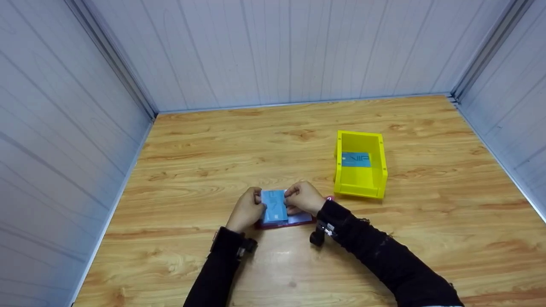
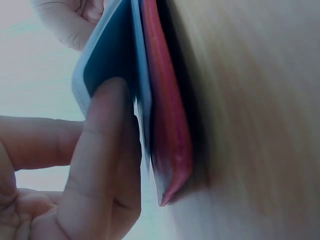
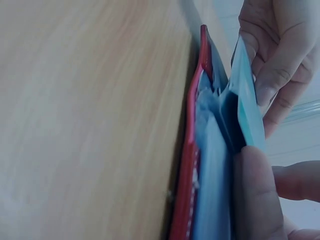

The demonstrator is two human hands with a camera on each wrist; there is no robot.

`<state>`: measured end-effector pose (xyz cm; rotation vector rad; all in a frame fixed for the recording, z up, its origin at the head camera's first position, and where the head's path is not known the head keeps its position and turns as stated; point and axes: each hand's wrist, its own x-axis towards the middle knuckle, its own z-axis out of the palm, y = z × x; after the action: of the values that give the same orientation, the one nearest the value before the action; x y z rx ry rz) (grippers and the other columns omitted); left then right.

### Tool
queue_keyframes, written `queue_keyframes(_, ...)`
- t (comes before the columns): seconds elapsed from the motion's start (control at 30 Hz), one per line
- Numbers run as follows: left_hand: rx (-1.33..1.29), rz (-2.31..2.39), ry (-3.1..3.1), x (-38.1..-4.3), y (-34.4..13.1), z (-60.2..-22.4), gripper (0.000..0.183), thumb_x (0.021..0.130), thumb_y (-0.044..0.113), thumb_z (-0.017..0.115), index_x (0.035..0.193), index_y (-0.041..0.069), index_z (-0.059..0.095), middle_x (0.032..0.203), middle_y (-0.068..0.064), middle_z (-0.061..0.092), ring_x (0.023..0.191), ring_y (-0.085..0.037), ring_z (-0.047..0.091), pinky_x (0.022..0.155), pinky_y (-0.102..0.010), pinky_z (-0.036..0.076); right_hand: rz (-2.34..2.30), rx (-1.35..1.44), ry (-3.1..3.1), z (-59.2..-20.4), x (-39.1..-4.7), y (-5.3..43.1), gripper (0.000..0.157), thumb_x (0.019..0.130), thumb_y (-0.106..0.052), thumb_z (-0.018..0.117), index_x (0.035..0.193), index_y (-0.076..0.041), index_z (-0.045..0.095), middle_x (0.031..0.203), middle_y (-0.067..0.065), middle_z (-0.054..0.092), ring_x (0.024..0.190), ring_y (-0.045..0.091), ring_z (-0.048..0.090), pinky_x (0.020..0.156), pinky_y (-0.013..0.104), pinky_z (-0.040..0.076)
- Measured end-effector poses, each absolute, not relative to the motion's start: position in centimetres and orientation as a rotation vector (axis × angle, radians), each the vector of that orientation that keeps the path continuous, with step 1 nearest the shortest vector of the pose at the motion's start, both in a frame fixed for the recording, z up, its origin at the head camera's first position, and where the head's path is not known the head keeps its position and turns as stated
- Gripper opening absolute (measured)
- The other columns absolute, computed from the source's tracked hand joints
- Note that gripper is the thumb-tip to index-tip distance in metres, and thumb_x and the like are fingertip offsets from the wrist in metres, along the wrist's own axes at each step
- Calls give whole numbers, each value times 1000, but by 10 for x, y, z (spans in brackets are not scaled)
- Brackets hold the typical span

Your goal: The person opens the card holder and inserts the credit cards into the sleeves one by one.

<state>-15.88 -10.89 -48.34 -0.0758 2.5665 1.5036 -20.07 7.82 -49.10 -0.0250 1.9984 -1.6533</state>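
Note:
A light-blue card [image 1: 275, 204] stands over an opened card holder [image 1: 300, 219] with clear sleeves and a red cover [image 2: 170, 120]. My left hand [image 1: 246, 209] pinches the card's left edge, thumb in front and fingers behind. On the opposite edge, my right hand [image 1: 305, 198] pinches it between thumb and finger. In the right wrist view the card [image 3: 250, 95] tilts up from the clear sleeves [image 3: 212, 180], and its lower edge is at them. Whether that edge sits inside a sleeve I cannot tell.
Right of the hands and further back stands a yellow bin [image 1: 360, 190]. Another blue card [image 1: 356, 160] with dark lettering lies in it. Pale panel walls [image 1: 273, 51] enclose the wooden table [image 1: 204, 149] at the back and both sides.

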Motion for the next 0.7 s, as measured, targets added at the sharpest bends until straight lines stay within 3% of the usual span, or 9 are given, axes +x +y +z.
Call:
queue_keyframes(0.27,-60,1477,2603,-157,-106,-482,48,84,-4,56,131,-9,49,90,-11,62,77,-16,56,66,-25,46,-1625,-36,2003,-486,-198,77,27,84,5,62,110,11,60,78,6,58,61,12,64,61,25,58)
queue_keyframes(0.7,-25,1346,2685,-157,-107,-481,53,81,-1,59,132,-9,50,95,-11,61,87,-22,56,79,-35,49,-1567,-107,2025,-480,-195,81,29,85,3,61,112,12,62,81,6,58,65,11,65,66,25,59)
